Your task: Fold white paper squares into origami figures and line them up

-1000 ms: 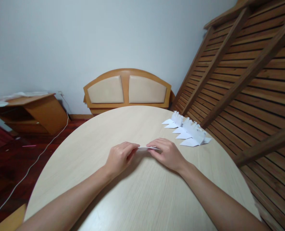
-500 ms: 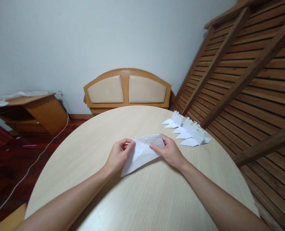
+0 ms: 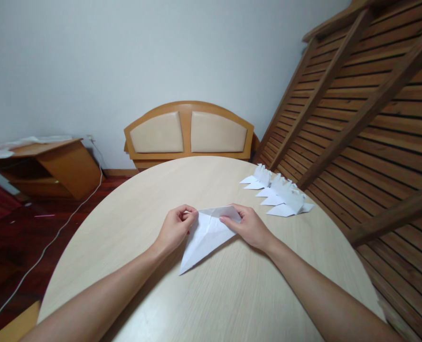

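Note:
A folded sheet of white paper [image 3: 208, 236] is held between both hands over the table, with crease lines showing on its face. Its long pointed corner hangs down toward me on the left. My left hand [image 3: 175, 227] pinches the upper left edge between thumb and bent fingers. With the thumb on top and the fingers behind, my right hand [image 3: 248, 224] grips the right end. Several folded white paper figures [image 3: 285, 197] with pointed tips stand in a row beyond my right hand, apart from it.
The round, pale wooden table [image 3: 125, 228] lies beneath my arms. Behind it stands a padded headboard [image 3: 187, 133] against the wall. A slatted wooden frame [image 3: 367, 142] leans along the right. At left are a low cabinet [image 3: 68, 166] and a white cable [image 3: 54, 247] across the floor.
The paper has tilted, its pointed lower corner swinging down toward me and its top edge dropping slightly. My right hand has shifted a little down and left. The paper figures stay put.

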The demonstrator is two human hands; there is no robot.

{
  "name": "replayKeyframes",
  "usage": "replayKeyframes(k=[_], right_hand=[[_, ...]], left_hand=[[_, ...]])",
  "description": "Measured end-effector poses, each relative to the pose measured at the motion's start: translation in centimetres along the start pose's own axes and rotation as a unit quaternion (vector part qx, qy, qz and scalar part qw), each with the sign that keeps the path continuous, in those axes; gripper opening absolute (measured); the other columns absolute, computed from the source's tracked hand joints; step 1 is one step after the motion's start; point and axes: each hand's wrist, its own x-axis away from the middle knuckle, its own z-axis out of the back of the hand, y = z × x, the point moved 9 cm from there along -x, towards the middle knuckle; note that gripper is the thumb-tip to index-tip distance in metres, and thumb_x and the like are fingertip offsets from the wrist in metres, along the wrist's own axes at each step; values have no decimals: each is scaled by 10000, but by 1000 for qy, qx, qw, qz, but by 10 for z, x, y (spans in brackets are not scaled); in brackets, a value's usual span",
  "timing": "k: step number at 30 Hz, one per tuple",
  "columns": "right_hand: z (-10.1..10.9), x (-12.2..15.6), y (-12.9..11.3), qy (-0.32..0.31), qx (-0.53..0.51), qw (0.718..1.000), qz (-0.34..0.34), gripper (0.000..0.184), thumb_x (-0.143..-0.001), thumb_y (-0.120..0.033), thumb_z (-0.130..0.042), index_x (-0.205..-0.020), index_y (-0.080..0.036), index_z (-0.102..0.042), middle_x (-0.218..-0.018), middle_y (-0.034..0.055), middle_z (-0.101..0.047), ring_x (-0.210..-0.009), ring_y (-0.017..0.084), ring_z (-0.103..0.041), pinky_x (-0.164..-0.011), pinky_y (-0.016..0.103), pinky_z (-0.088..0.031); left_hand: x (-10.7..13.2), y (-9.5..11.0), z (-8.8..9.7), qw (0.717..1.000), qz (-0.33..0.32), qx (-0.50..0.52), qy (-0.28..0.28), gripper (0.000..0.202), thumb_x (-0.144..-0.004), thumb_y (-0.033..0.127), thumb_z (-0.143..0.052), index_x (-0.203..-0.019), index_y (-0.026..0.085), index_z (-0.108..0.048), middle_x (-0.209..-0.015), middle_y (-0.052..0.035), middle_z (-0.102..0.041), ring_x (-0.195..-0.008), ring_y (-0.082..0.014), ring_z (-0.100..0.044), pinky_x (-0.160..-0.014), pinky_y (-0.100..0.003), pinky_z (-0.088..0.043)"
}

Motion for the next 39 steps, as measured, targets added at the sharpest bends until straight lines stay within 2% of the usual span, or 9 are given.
replayKeyframes(k=[8, 10, 14, 20, 26, 32, 39], right_hand=[[1, 0, -3, -3, -10, 1000, 4, 183, -880, -342, -659, -829, -169, -688, -744, 5, -656, -675, 155, -582, -579, 252, -422], [0, 0, -5, -15, -22, 999, 18, 150, -885, -310, -651, -907, -184, -727, -829, 19, -712, -757, 175, -635, -653, 272, -474], [-3, 1, -8, -38, -55, 997, 38, 219, -894, -237, -602, -1039, -217, -765, -1043, 51, -771, -961, 226, -699, -850, 369, -543], [-3, 3, -8, -59, -47, 994, 75, 502, -764, 1, -498, -1105, -252, -766, -1217, 42, -730, -1168, 220, -665, -1047, 448, -503], [-6, 7, -18, -90, 19, 986, 137, 559, -808, 55, -475, -1149, -301, -740, -1300, 37, -684, -1193, 205, -653, -1026, 442, -532], [-10, 8, -21, -94, 109, 976, 164, 683, -754, 126, -457, -1203, -321, -710, -1345, 24, -655, -1231, 203, -628, -1064, 440, -504], [-18, 14, -26, -126, 159, 962, 185, 619, -812, 63, -475, -1263, -304, -685, -1415, 25, -603, -1289, 195, -578, -1097, 396, -465]], left_hand=[[1, 1, 0, 1000, 13, 14, -2, 312, -734, 441, -694, -817, 142, -657, -530, 31, -497, -464, -103, -427, -441, -218, -351], [1, 0, 0, 1000, 19, 22, -1, 314, -729, 428, -700, -851, 141, -666, -521, 34, -498, -457, -104, -429, -441, -218, -354], [0, -2, 1, 999, 30, 38, 1, 315, -715, 416, -712, -862, 141, -669, -507, 31, -509, -452, -109, -449, -440, -217, -354], [1, 1, 3, 998, 33, 52, 5, 346, -710, 462, -710, -837, 144, -667, -533, 29, -518, -489, -121, -483, -454, -220, -374], [-1, -3, 3, 998, 33, 55, 17, 381, -698, 499, -733, -807, 141, -663, -591, 12, -557, -512, -120, -495, -466, -217, -371], [-2, -5, 3, 997, 42, 53, 29, 464, -685, 568, -752, -849, 137, -697, -669, -27, -628, -585, -144, -559, -514, -231, -405], [-1, -10, 2, 997, 59, 53, 23, 453, -647, 530, -816, -814, 124, -704, -527, 20, -545, -480, -108, -476, -476, -220, -351]])
